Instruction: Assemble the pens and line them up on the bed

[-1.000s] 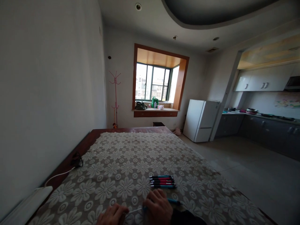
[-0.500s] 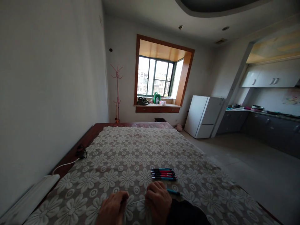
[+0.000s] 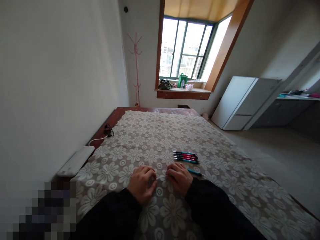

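Home: fridge (image 3: 241, 103) (bay window (image 3: 190, 50))

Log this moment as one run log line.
left hand: pinches thin white refill | right hand: grips teal pen | pen row: beyond, on cloth

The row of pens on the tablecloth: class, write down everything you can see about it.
The row of pens lies flat on the flowered lace tablecloth, just beyond the right hand. Several slim pens lie side by side, touching, ends roughly even, pointing left to right. Their barrels look like dark plastic with teal and red sections; the exact count is hard to tell. Neither hand touches them. One more teal pen lies apart, nearer the right hand.
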{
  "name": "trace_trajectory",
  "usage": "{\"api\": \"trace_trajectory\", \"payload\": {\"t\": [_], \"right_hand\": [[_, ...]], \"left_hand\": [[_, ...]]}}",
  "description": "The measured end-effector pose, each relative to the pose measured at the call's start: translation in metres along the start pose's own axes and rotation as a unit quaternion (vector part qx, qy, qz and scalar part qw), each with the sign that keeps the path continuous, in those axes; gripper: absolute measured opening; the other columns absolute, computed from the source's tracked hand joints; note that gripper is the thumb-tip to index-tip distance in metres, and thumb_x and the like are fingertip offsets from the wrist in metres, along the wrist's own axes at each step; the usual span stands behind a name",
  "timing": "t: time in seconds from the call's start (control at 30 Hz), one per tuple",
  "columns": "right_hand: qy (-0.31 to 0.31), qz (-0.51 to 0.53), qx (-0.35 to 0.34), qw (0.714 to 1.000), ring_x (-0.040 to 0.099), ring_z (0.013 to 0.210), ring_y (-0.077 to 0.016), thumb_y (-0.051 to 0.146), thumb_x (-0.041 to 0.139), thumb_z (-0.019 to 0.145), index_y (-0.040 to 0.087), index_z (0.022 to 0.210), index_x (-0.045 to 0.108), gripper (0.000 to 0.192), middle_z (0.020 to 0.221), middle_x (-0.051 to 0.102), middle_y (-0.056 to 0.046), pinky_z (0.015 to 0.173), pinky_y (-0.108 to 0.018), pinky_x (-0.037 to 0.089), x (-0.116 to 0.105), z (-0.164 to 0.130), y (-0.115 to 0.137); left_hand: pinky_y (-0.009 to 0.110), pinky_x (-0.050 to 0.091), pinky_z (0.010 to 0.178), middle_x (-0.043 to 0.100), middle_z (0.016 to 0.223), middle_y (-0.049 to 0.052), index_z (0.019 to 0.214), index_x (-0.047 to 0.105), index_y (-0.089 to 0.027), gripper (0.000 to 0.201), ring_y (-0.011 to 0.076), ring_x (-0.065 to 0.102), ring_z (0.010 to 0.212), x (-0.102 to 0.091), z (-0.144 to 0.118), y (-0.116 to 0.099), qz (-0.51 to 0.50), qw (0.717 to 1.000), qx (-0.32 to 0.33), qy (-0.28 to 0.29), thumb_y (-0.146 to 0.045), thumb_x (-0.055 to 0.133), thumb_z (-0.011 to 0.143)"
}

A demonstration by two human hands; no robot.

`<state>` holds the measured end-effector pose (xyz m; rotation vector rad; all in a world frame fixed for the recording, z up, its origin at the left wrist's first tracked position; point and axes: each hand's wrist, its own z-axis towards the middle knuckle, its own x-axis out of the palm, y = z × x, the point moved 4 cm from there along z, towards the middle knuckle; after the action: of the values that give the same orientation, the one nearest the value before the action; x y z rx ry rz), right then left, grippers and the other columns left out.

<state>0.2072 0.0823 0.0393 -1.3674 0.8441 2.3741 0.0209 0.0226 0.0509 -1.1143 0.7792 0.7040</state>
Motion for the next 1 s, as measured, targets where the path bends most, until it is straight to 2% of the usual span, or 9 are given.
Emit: {"api": "trace_trajectory", "payload": {"t": [0.2,0.43,0.57,0.73,0.87,1.0], "right_hand": [[0.002,-0.016,-0.007,1.0,0.058,0.095,-0.0216,0.016,0.061,0.089,0.022,0.09,0.065,0.007,0.099,0.066,-0.005,0.091,-0.039,0.041,-0.007,0.002,0.002],[0.011,-0.046,0.029,0.998,0.058,0.097,-0.0219,0.015,0.059,0.089,0.022,0.088,0.064,0.009,0.099,0.066,-0.005,0.092,-0.039,0.041,-0.01,0.002,-0.008],[0.011,-0.017,-0.013,1.0,0.058,0.097,-0.0223,0.018,0.052,0.093,0.022,0.09,0.065,0.013,0.103,0.065,-0.007,0.092,-0.04,0.042,-0.006,0.0,-0.005],[0.018,0.001,-0.034,0.999,0.056,0.102,-0.0248,0.019,0.058,0.089,0.024,0.094,0.065,0.01,0.108,0.065,-0.006,0.095,-0.044,0.041,-0.002,-0.002,-0.002],[0.03,-0.042,-0.027,0.998,0.052,0.112,-0.0279,0.013,0.06,0.078,0.025,0.096,0.064,0.022,0.118,0.062,-0.006,0.103,-0.05,0.034,-0.009,-0.002,-0.006],[0.039,-0.072,-0.008,0.997,0.051,0.114,-0.0286,0.015,0.063,0.08,0.025,0.09,0.064,0.014,0.12,0.062,-0.007,0.104,-0.051,0.033,-0.016,-0.003,-0.013]], "left_hand": [[0.043,0.041,0.096,0.069,0.111,0.003,0.086,0.065,-0.024,0.007,0.0251,0.059,0.11,0.002,0.0,0.003,-0.006,1.0,-0.015,-0.009,-0.02,0.062,0.082],[0.042,0.043,0.095,0.068,0.108,0.004,0.083,0.064,-0.023,0.007,0.0251,0.059,0.108,-0.003,-0.001,0.003,0.001,0.999,-0.03,-0.03,-0.018,0.06,0.081],[0.04,0.042,0.095,0.068,0.107,0.004,0.089,0.065,-0.024,0.008,0.0239,0.059,0.107,-0.004,-0.001,0.002,-0.004,0.999,-0.038,-0.039,-0.021,0.058,0.086],[0.041,0.041,0.096,0.068,0.11,0.002,0.092,0.067,-0.025,0.011,0.0245,0.057,0.11,-0.002,-0.002,0.0,-0.004,0.999,-0.026,-0.024,-0.029,0.069,0.082],[0.042,0.04,0.098,0.067,0.113,0.002,0.091,0.067,-0.025,0.015,0.0254,0.056,0.113,-0.002,-0.001,0.0,-0.007,1.0,-0.023,-0.011,-0.029,0.074,0.078],[0.044,0.04,0.098,0.068,0.114,0.003,0.092,0.068,-0.025,0.017,0.0261,0.057,0.113,-0.002,-0.001,0.002,-0.013,1.0,-0.022,-0.011,-0.027,0.075,0.077]]}}
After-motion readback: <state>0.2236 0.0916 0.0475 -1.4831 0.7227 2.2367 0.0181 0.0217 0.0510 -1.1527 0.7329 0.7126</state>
